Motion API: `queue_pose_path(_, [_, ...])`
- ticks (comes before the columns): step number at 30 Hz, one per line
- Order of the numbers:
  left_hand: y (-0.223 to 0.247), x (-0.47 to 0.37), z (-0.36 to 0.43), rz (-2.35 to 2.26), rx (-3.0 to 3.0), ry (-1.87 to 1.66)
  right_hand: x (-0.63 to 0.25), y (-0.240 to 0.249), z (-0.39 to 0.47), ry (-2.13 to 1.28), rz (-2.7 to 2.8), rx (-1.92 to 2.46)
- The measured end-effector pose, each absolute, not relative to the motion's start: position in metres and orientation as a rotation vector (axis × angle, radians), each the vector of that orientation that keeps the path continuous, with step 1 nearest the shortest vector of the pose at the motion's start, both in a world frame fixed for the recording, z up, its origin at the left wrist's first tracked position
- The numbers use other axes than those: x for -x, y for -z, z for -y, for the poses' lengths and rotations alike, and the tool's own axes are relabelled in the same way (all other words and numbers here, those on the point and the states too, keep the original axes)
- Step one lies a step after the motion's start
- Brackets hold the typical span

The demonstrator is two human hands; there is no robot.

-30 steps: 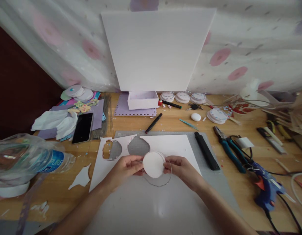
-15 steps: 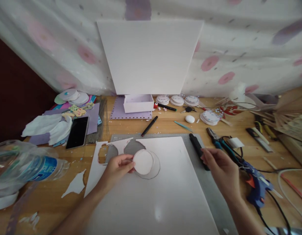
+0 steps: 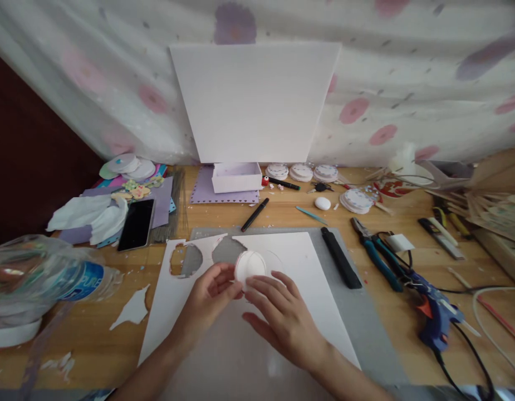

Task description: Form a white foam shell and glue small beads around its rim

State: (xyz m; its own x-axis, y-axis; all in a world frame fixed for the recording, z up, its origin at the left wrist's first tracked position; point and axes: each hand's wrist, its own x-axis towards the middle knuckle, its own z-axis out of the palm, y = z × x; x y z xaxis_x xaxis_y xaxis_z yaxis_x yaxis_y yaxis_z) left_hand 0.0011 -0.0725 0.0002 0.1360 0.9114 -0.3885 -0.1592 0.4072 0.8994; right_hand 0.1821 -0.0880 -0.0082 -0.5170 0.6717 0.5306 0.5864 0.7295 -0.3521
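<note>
My left hand (image 3: 213, 292) pinches the left edge of a round white disc (image 3: 251, 264), which is held above a white foam sheet (image 3: 299, 278). My right hand (image 3: 282, 317) reaches over the disc's lower right part, its fingers spread and their tips at the disc. Two round cut-outs show along the sheet's upper left side, and a faint drawn curve lies to the right of the disc. Under the sheet is a grey cutting mat (image 3: 366, 317). A black cutter-like tool (image 3: 341, 259) rests on the mat, right of the sheet.
Pliers (image 3: 376, 253) and a blue glue gun (image 3: 439, 312) with cables lie at the right. A phone (image 3: 135, 224), a plastic bottle (image 3: 86, 281) and a white scrap (image 3: 134, 307) are at the left. Behind stand a white box (image 3: 236, 178) and a white board (image 3: 257, 103).
My right hand has moved left from beside the black tool to the disc, and its fingers have spread. The disc in my left hand has shifted slightly right, over the drawn circle.
</note>
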Motion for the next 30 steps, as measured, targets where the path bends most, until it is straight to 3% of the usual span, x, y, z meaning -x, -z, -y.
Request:
queue_pose_path(13, [0.027,0.007,0.065,-0.773,-0.821,-0.945,-0.179,0.021,0.092,-0.666,2.023,0.926])
queue_pose_path(30, [0.035,0.011,0.064,-0.817,-0.812,-0.885,-0.205,0.012,0.062,-0.550,2.094,0.947])
